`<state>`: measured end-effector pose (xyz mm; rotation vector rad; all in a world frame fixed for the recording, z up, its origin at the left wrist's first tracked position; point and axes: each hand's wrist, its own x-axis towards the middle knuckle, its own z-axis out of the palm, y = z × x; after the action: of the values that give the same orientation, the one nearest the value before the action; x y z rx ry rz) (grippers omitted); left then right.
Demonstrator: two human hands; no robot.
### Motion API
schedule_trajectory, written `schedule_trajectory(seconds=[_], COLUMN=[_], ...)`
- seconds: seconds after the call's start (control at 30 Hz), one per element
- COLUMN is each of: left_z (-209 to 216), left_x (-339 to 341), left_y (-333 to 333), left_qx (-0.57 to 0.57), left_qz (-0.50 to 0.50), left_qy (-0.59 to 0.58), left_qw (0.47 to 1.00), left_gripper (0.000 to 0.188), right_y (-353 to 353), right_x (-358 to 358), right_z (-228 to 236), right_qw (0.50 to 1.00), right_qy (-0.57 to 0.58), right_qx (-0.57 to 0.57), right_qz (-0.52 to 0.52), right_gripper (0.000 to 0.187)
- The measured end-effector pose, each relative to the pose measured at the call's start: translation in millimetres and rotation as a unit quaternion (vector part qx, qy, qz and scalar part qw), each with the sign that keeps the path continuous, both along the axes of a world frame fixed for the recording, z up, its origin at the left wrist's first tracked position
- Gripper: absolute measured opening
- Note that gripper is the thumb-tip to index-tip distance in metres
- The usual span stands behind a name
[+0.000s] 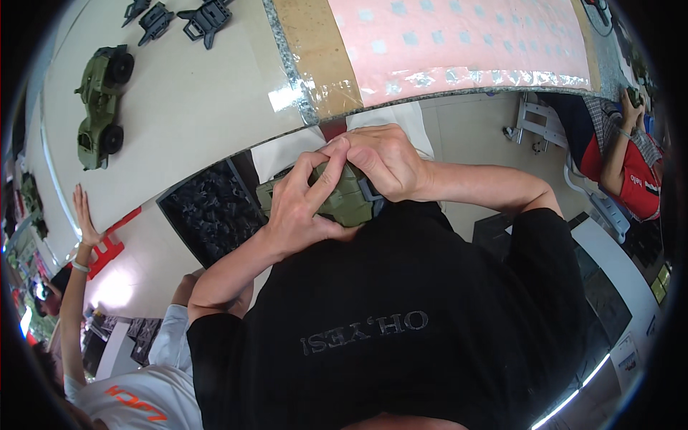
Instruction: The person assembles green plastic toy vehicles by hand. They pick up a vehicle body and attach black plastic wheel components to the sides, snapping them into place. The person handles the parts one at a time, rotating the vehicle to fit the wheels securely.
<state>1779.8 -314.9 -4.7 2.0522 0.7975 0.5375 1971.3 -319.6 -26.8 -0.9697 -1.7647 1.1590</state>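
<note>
Close to my body, just below the table edge, I hold a green plastic toy vehicle (347, 202). My left hand (295, 197) grips its near left side, with the thumb low and the fingers over the top. From the other side my right hand (387, 161) closes over its far right part. The fingertips of both hands meet on top, and whatever small piece may be between them is hidden. A dark grey part shows at the vehicle's right end, beside my right hand.
An assembled green toy truck (100, 107) with black wheels lies on the table (208, 93) at left. Several black plastic parts (206, 21) lie beyond it. Below the edge stands a bin (208, 211) of black pieces. People sit on both sides; one hand (86, 218) rests against the table.
</note>
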Motion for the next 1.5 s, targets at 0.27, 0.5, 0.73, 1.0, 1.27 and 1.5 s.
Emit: schedule_trajectory(seconds=[0.27, 0.5, 0.73, 1.0, 1.27, 1.5], left_z=[-18, -25, 3, 9, -18, -34], left_x=[-4, -2, -3, -12, -8, -5], left_y=[-11, 1, 27, 42, 52, 50], left_qx=[-0.056, -0.052, 0.053, -0.401, -0.476, -0.555], left_qz=[-0.054, -0.048, 0.014, 0.167, 0.112, 0.048], left_qy=[0.011, 0.033, -0.123, -0.408, -0.495, -0.583], left_qw=[0.997, 0.997, 0.991, 0.803, 0.718, 0.591], left_gripper=[0.086, 0.084, 0.093, 0.124, 0.107, 0.096], right_y=[-26, -18, 28, 51, 54, 68], right_x=[-4, -4, -6, 4, -25, -30], right_z=[-22, -30, 21, 51, 62, 67], right_qw=[0.996, 0.996, 0.925, 0.992, 0.996, 0.988], right_qy=[0.063, 0.031, 0.316, 0.104, -0.032, -0.078], right_qx=[-0.064, -0.07, -0.206, -0.018, 0.062, 0.103], right_qz=[-0.026, -0.047, -0.051, 0.073, -0.054, -0.086], right_gripper=[0.019, 0.023, 0.051, 0.103, 0.101, 0.077])
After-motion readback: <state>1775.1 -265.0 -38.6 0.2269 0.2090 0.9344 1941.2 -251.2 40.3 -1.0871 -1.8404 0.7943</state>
